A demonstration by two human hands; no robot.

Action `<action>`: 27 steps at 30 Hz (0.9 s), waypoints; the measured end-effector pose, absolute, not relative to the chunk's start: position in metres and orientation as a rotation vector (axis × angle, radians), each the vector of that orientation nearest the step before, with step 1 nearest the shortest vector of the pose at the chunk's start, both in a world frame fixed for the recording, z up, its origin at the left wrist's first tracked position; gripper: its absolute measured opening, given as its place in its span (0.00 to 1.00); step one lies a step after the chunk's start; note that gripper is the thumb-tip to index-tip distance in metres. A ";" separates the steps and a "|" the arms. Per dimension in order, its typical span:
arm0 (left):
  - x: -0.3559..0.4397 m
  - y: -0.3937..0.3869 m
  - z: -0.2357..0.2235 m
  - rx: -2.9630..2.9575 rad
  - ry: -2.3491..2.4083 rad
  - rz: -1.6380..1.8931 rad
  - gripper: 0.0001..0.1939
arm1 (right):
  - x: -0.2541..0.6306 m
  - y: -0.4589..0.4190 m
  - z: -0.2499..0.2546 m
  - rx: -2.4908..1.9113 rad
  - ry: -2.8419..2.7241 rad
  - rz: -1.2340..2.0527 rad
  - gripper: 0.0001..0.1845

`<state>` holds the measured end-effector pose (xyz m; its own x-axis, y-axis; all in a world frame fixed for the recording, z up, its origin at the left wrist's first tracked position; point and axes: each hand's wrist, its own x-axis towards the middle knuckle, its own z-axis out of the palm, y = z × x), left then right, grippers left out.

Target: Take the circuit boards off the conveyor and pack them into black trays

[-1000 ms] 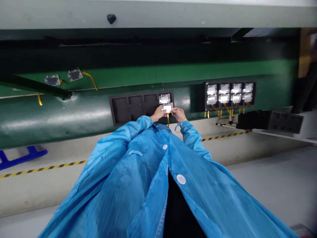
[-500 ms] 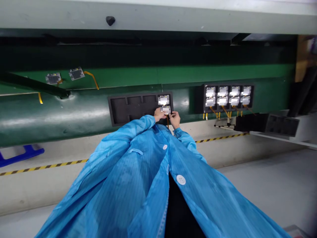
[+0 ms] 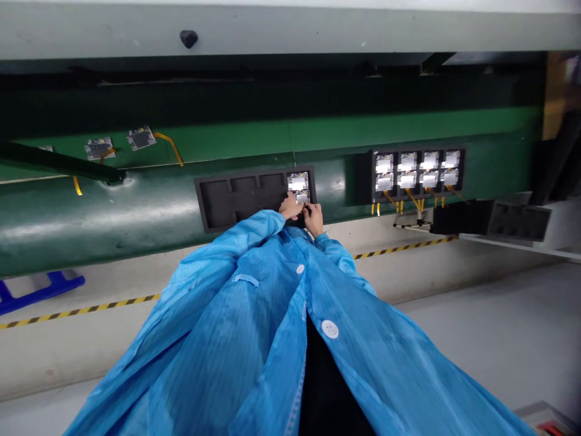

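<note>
A black tray (image 3: 198, 203) with moulded compartments lies in front of me on the green bench. In its right end column sit two circuit boards, a far board (image 3: 298, 180) and a near board (image 3: 302, 198). My left hand (image 3: 290, 207) holds the near board at its left side, fingers closed on its edge. At that board's near right corner my right hand (image 3: 313, 219) is closed, thumb and fingers pinched together. What is between the right fingertips is too small to make out, and the board's orange ribbon cable is hidden by the hands.
A second black tray (image 3: 373, 175) to the right holds several boards, their orange cables hanging over the bench edge. Two loose boards, one here (image 3: 141, 138), lie far left beside a green post (image 3: 59, 162). Another dark tray (image 3: 520, 221) stands lower right.
My right hand has moved left and closer to the near board and my left hand. The orange cable seen between the hands is now covered. The view has shifted slightly.
</note>
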<state>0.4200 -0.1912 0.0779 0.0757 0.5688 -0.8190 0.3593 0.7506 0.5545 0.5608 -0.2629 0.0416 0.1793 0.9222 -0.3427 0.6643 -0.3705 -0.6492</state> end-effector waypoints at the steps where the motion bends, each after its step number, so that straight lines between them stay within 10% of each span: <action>1: 0.414 -0.192 0.080 0.859 1.526 0.172 0.30 | 0.561 -0.263 0.042 -2.114 -1.510 1.005 0.19; 11: 0.294 -0.200 0.077 1.199 1.587 0.388 0.05 | 0.562 -0.262 0.048 -2.148 -1.684 0.983 0.22; 18: 0.119 -0.162 0.085 0.776 2.327 0.834 0.05 | 0.556 -0.260 0.046 -2.151 -1.873 0.844 0.28; 27: 0.024 -0.060 0.103 0.674 2.557 0.554 0.16 | 0.554 -0.243 0.057 -2.215 -1.915 0.916 0.22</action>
<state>0.0243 -0.0604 0.1031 -0.7862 0.5374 -0.3053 0.3627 0.8011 0.4761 0.5541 -0.2430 0.0574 0.0439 0.9221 -0.3844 0.8780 -0.2192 -0.4256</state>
